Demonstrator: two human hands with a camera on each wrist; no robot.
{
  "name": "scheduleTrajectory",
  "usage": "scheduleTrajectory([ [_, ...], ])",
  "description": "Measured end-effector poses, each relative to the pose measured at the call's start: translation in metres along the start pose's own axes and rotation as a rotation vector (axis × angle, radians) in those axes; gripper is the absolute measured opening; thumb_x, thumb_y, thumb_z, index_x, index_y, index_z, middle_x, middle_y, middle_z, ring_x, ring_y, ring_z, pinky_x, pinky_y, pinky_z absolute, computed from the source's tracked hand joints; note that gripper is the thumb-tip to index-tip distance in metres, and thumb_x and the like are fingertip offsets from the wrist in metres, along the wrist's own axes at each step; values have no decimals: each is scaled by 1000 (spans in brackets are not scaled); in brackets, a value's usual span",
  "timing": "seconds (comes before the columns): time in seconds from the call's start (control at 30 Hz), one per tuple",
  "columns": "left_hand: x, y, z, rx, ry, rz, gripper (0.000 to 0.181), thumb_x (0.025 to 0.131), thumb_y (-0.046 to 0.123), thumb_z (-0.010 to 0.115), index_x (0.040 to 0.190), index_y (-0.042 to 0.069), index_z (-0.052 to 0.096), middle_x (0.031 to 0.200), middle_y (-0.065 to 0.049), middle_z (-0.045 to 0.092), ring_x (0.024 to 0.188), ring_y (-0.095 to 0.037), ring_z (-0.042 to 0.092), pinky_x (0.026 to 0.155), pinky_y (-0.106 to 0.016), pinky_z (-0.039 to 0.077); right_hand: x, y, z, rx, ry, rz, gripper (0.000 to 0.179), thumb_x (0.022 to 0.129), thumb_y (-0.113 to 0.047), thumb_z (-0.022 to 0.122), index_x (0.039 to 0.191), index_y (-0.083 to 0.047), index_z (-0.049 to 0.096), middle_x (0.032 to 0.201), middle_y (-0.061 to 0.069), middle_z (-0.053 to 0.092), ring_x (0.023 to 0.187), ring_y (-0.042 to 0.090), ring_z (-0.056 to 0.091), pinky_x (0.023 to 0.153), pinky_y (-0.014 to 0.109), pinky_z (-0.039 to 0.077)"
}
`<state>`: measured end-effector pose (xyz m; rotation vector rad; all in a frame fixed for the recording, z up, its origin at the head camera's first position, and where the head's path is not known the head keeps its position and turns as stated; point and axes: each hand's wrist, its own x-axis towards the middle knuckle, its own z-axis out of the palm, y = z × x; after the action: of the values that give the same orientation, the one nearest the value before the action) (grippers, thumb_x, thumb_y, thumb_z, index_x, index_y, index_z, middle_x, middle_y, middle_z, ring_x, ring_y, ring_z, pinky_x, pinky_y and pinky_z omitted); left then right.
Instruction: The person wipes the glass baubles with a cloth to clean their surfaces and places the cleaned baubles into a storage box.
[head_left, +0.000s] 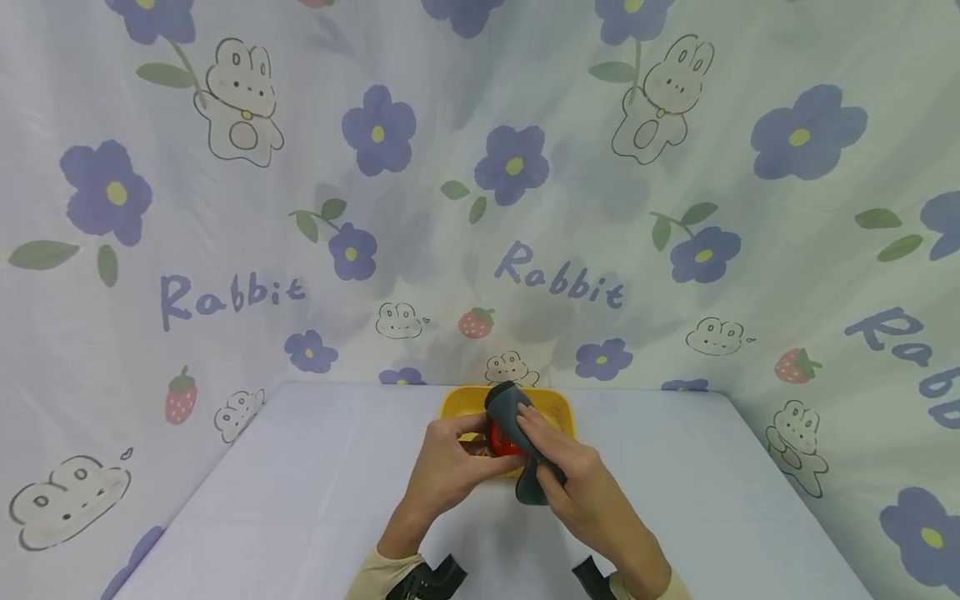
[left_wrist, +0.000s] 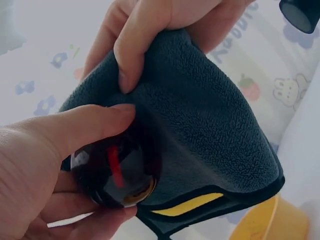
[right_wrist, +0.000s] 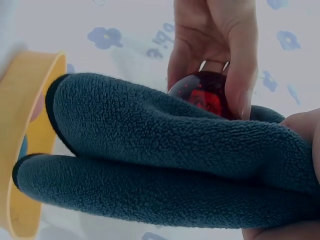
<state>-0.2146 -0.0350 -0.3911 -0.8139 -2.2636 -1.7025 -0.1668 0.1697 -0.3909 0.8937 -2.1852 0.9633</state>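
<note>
My left hand (head_left: 444,467) grips a glossy, dark red ball (left_wrist: 117,175), thumb on top and fingers beneath. In the right wrist view the same ball (right_wrist: 206,94) shows bright red, partly behind a cloth. That cloth (left_wrist: 210,125) is dark teal and fluffy, with black edging and a yellow patch near one edge. My right hand (head_left: 581,471) holds the folded cloth between thumb and fingers, its fabric lying against the ball. Both hands are close together over the table, just in front of a yellow tub (head_left: 452,404). The cloth covers part of the ball's far side.
The tub (right_wrist: 47,70) has pinkish and blue patches inside, too little seen to name. A white-covered table (head_left: 300,500) extends to both sides. Behind it hangs a curtain (head_left: 420,200) printed with rabbits and flowers. Black straps (head_left: 427,579) circle both wrists.
</note>
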Motion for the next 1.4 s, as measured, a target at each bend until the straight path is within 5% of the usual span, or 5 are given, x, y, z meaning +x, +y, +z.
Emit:
scheduleTrajectory([
  [0.3,-3,-2,5,9,-66,86,47,77,28,93,120,23,76,108,1,80,88,-10,75,80,-26,64,2,13,-4,73,-45,95,60,90,14,58,146,-7,58,149,13,60,132,32,63,103,46,56],
  [0.63,-3,-1,8,4,-36,118,55,78,23,92,129,16,73,114,-3,79,92,-11,78,80,-26,64,2,26,-8,255,-86,228,56,95,10,54,148,-6,56,140,14,67,95,15,64,76,22,57],
  [0.97,-4,3,7,-60,40,48,54,78,19,92,129,11,73,121,-12,77,92,-17,79,77,-31,66,0,25,-7,322,-95,276,55,98,8,53,152,-7,51,138,16,67,92,14,67,83,24,63],
  [1.2,-2,3,3,-76,122,-7,54,77,23,92,128,15,74,111,-10,77,88,-13,71,69,-25,64,0,19,-6,319,-111,281,55,99,6,54,153,-3,48,143,17,64,110,17,72,89,34,64],
  [1.4,0,4,-2,-115,144,-20,54,78,19,92,129,13,73,116,-11,77,102,-17,74,77,-29,65,1,12,-5,310,-106,266,55,98,7,55,152,0,48,144,19,62,108,16,71,87,29,64],
])
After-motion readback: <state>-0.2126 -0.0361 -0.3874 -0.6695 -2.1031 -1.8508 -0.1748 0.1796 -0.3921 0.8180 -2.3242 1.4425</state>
